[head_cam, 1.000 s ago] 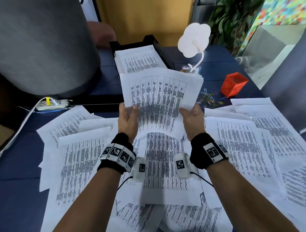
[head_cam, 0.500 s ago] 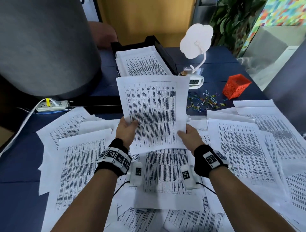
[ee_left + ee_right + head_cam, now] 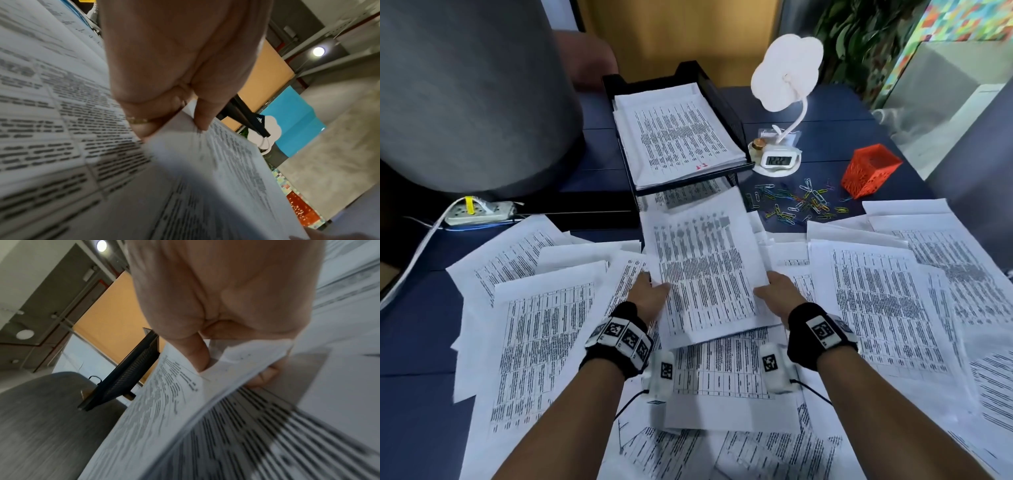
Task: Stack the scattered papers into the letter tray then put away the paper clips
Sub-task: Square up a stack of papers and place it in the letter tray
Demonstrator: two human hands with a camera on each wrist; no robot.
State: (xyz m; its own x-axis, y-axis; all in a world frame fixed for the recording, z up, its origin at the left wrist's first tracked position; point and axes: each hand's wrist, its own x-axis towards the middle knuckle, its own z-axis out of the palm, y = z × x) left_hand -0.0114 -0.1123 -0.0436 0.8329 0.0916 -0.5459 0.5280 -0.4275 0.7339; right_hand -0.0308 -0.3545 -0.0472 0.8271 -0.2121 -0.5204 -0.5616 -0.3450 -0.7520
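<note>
Both hands hold one bundle of papers just in front of the letter tray.

The left hand (image 3: 650, 296) and right hand (image 3: 777, 291) pinch the bundle of papers (image 3: 705, 274) by its side edges — thumbs on top, fingers curled beneath — over the scattered papers (image 3: 544, 329) on the desk (image 3: 417, 308). The black letter tray (image 3: 722, 102) already holds a stack of printed sheets (image 3: 674, 133). Coloured paper clips (image 3: 798, 204) lie loose beside the red mesh cup (image 3: 869, 169) — its inside cannot be seen.

Matt printed paper sheets (image 3: 707, 274), black metal mesh tray (image 3: 726, 102), perforated red plastic cup (image 3: 869, 169).
</note>
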